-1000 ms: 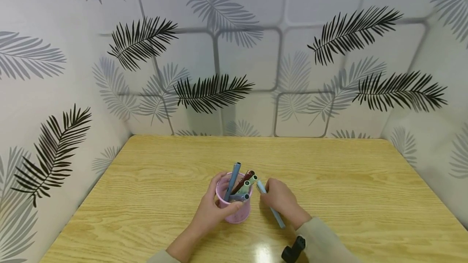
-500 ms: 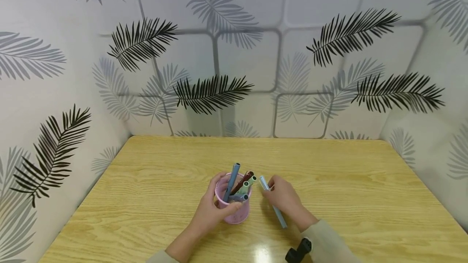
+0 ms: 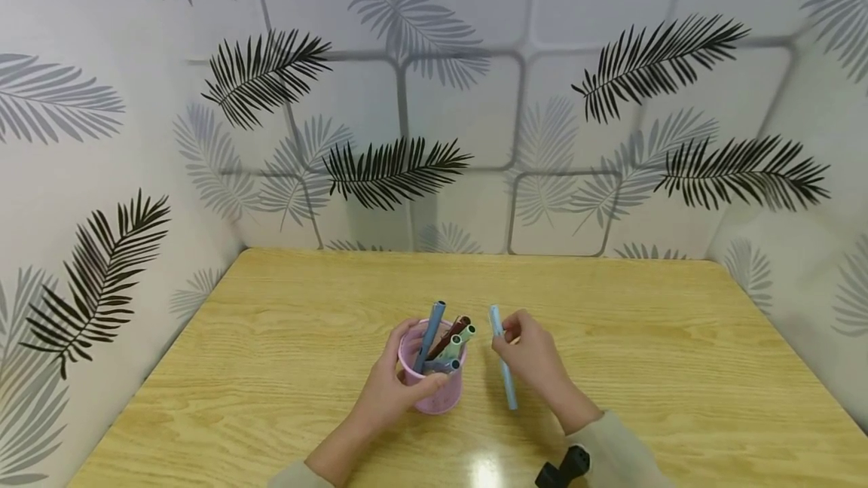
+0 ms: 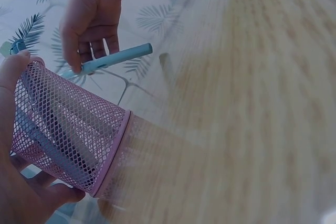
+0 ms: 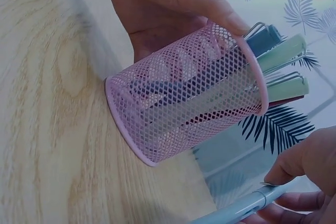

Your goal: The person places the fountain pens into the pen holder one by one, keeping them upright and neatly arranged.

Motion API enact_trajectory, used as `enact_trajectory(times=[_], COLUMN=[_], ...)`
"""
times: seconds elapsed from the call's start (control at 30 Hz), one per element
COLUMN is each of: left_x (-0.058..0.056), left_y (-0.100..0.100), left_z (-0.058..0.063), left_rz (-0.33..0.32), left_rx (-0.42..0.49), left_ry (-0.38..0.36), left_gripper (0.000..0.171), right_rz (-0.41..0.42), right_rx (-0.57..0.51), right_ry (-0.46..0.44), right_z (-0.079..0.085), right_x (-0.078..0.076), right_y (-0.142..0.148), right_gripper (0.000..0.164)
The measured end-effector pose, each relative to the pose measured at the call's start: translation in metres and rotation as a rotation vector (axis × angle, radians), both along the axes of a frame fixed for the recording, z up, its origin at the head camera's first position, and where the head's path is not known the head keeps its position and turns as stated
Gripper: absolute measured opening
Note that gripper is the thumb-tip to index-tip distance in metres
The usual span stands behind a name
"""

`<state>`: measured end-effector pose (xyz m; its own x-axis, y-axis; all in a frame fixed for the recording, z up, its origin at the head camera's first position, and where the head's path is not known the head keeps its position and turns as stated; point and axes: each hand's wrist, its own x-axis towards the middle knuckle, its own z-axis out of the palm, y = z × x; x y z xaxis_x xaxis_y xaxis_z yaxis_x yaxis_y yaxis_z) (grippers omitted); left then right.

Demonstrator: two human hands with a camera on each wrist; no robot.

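A pink mesh pen cup point(image 3: 438, 396) stands upright on the wooden table, and my left hand point(image 3: 388, 390) grips it around the side near the rim. Inside it are several capped pens: a blue pen point(image 3: 430, 333) standing tallest, a dark red pen point(image 3: 450, 337), light green pens point(image 5: 284, 51) and another bluish one. Just right of the cup, my right hand point(image 3: 533, 352) pinches a light blue pen point(image 3: 507, 382) between thumb and fingers. That pen is nearly upright, its lower end close over the table in the left wrist view.
The wooden table point(image 3: 305, 307) reaches back to a wall point(image 3: 461, 209) with a leaf pattern. A black device point(image 3: 564, 467) is worn at the right wrist, by the sleeve. Light glares off the front of the tabletop.
My right hand has moved right, away from the cup, and the light blue pen in it has turned more upright. My left hand and the cup have hardly moved.
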<state>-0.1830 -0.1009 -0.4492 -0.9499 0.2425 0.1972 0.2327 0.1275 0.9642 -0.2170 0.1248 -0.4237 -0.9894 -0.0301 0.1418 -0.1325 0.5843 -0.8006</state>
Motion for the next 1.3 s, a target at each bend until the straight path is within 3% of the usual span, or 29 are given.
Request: enact_trajectory(times=[0.1,0.2,0.37,0.67,0.83,1.07,1.3], left_x=[0.000,-0.005,-0.004,-0.005,-0.005,-0.002,0.007], left_y=[0.000,-0.001,-0.001,-0.001,-0.001,-0.001,0.001], left_z=[0.001,-0.010,-0.009,-0.013,-0.012,-0.003,0.015], left_rz=[0.002,0.004,0.001,0.006,0.001,-0.024,-0.037], left_rx=[0.001,0.000,0.007,0.002,0.001,0.015,0.014], left_ry=[0.001,0.020,0.034,0.037,0.025,-0.002,-0.009], left_gripper=[0.079,0.079,0.078,0.078,0.079,0.078,0.077], right_rz=[-0.002,-0.008,-0.011,0.028,0.047,0.064,0.096], right_rx=[-0.061,-0.129,-0.218,-0.365,-0.431,-0.469,-0.556], right_ry=[0.000,0.005,0.022,0.153,0.200,0.287,0.362], right_z=[0.004,0.008,0.013,0.023,0.040,0.059,0.047], right_x=[0.003,0.005,0.010,0.015,0.026,0.040,0.036], right_y=[0.000,0.000,0.000,-0.003,-0.007,-0.013,-0.011], right_gripper=[0.018,0.017,0.019,0.021,0.021,0.022,0.022])
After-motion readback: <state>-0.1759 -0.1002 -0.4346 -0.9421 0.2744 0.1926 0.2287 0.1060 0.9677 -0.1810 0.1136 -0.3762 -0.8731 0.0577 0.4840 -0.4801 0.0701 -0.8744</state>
